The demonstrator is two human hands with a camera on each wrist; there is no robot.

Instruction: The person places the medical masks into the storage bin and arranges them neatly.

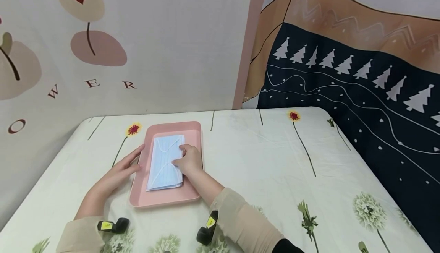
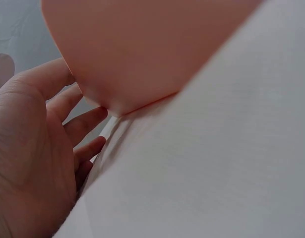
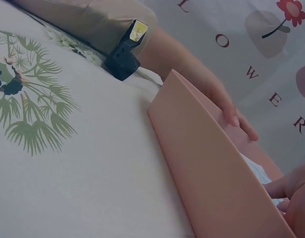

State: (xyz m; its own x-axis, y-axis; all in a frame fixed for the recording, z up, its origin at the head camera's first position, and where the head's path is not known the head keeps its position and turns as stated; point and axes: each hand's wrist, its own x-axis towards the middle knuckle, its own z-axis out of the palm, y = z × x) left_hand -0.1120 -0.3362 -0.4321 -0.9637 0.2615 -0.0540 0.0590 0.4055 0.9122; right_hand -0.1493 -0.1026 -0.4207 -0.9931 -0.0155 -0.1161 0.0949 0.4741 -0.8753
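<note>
Flower-print cloth [image 1: 261, 157] covers the surface; printed hangings close the upper half of the head view. Left of centre in that frame lies a pink tray [image 1: 192, 128], long axis running away from us.

In the tray, toward its left and middle, sits a flat stack of blue face masks [image 1: 163, 165], ear loops lying white across the top one. The right hand [image 1: 188, 160] rests on the stack's right edge: fingers curled, tips on the top mask's border, thumb toward the near side. We cannot tell whether the top layer is already pinched up or only touched.

The left hand [image 1: 120, 171] lies against the tray's outer left wall, fingers straight and slightly spread; the left wrist view shows them [image 2: 85, 124] beside the tray's rounded corner [image 2: 132, 64], holding nothing. The right wrist view shows the tray's long side wall [image 3: 207, 173] and the left hand's fingertips [image 3: 236, 121] over the far rim.

We judge the step as separating one mask while the tray is steadied. The next move calls for a clean pinch on a single layer, with the left hand bracing against sliding.
</note>
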